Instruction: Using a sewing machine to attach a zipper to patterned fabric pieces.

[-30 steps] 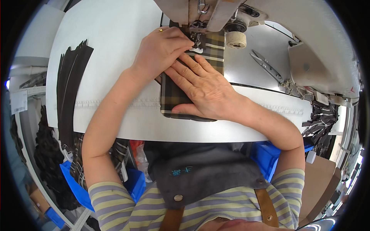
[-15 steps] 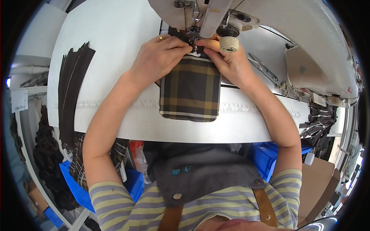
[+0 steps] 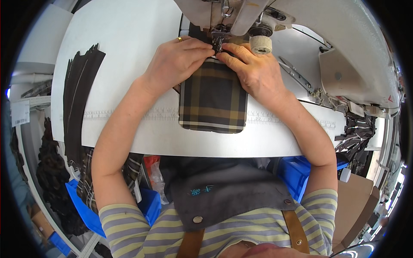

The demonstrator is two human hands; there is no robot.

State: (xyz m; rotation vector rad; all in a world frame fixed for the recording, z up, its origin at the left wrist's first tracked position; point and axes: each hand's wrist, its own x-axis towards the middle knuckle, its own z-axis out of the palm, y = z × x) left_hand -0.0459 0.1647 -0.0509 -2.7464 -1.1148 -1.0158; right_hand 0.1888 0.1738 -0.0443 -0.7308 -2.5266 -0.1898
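Note:
A plaid fabric piece (image 3: pixel 213 96) in black, brown and tan lies flat under the sewing machine's head, its far end at the metal presser foot (image 3: pixel 219 44). My left hand (image 3: pixel 178 60), a ring on one finger, pinches the cloth just left of the foot. From the right, my right hand (image 3: pixel 258 71) has its thumb and forefinger closed in on the cloth beside the foot. Its other fingers are partly hidden under the machine's round white knob (image 3: pixel 261 44). Dark fabric (image 3: pixel 195 33) shows beyond my left fingers. The needle tip cannot be made out.
Dark zip strips (image 3: pixel 81 99) lie on the white table (image 3: pixel 116 64) at left. Metal scissors (image 3: pixel 295 74) rest right of my right hand. A printed ruler scale crosses the tabletop. Blue bins (image 3: pixel 294 174) stand below the front edge; dark striped strips (image 3: pixel 356 133) are bunched at far right.
My right hand has turned, showing more of its back, with the thumb nearer the foot. Plaid cloth now shows behind the foot, and the white bit in front of it has gone from sight.

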